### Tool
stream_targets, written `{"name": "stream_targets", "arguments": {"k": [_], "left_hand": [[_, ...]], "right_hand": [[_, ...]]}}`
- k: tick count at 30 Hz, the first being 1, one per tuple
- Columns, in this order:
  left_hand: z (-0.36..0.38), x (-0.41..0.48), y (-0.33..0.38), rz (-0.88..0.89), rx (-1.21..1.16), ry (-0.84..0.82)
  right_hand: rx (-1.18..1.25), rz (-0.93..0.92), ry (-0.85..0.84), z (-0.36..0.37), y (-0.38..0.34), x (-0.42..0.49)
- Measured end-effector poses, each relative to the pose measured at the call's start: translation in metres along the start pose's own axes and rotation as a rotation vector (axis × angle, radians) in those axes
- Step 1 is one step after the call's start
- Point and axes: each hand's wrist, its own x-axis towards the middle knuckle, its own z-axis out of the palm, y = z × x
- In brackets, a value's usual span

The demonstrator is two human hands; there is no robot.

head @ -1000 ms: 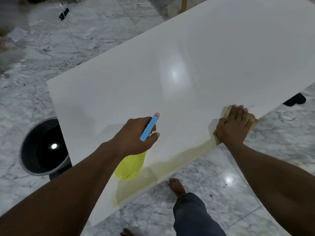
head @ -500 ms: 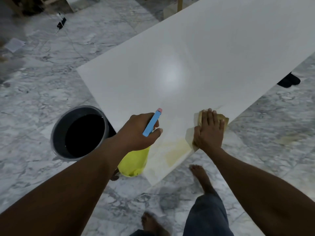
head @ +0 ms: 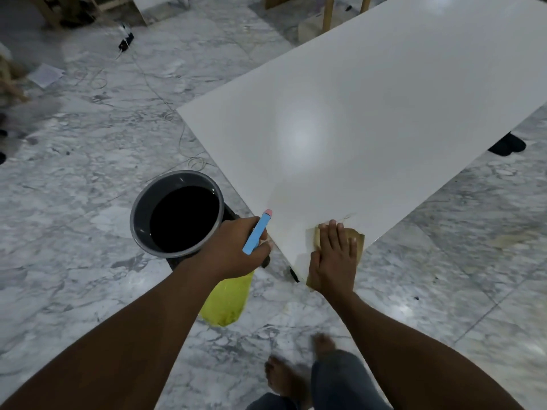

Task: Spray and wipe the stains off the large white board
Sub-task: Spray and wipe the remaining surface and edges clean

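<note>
Head view. The large white board [head: 370,119] lies raised above a marble floor [head: 74,202], its near corner toward the viewer. The right hand [head: 334,258], fingers straight and together, presses a tan cloth [head: 357,239] flat on that corner, beside a faint yellowish smear. The left hand [head: 233,250] curls round the neck of a yellow spray bottle [head: 228,300] with a blue trigger [head: 257,232], just left of the corner. A grey bucket [head: 134,223] stands beside it on the floor.

Board [head: 370,128] extends from centre to far right. Bucket [head: 139,220] stands on the floor [head: 88,261], just left of the board's near corner. Cloth [head: 356,236] lies on that corner, under the right hand [head: 334,255]. Left hand [head: 233,250] holds the bottle [head: 228,300] between bucket and corner.
</note>
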Motion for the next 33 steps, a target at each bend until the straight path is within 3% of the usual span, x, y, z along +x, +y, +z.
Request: {"name": "stream_targets", "arguments": {"k": [10, 15, 18, 21, 24, 26, 28, 33], "left_hand": [[0.007, -0.007, 0.005, 0.042, 0.010, -0.025], [-0.004, -0.011, 0.002, 0.092, 0.036, -0.067], [-0.018, -0.020, -0.007, 0.135, 0.054, -0.099], [-0.033, -0.030, -0.022, 0.145, 0.047, -0.125], [-0.049, -0.041, -0.044, 0.177, 0.063, -0.134], [-0.054, -0.046, -0.052, 0.177, 0.079, -0.162], [-0.054, -0.049, -0.058, 0.169, 0.096, -0.183], [-0.057, -0.046, -0.061, 0.245, 0.116, -0.222]], "right_hand": [[0.119, -0.003, 0.037, 0.001, -0.003, -0.006], [0.304, -0.014, 0.048, 0.009, -0.051, -0.049], [0.601, 0.206, 0.037, -0.006, -0.083, -0.058], [0.945, 0.612, -0.017, -0.030, -0.106, -0.052], [1.692, 0.924, -0.130, -0.052, -0.126, -0.051], [2.014, 1.049, -0.112, -0.067, -0.125, -0.060], [2.120, 1.114, -0.050, -0.074, -0.122, -0.074], [2.169, 1.052, 0.037, -0.085, -0.119, -0.087]]}}
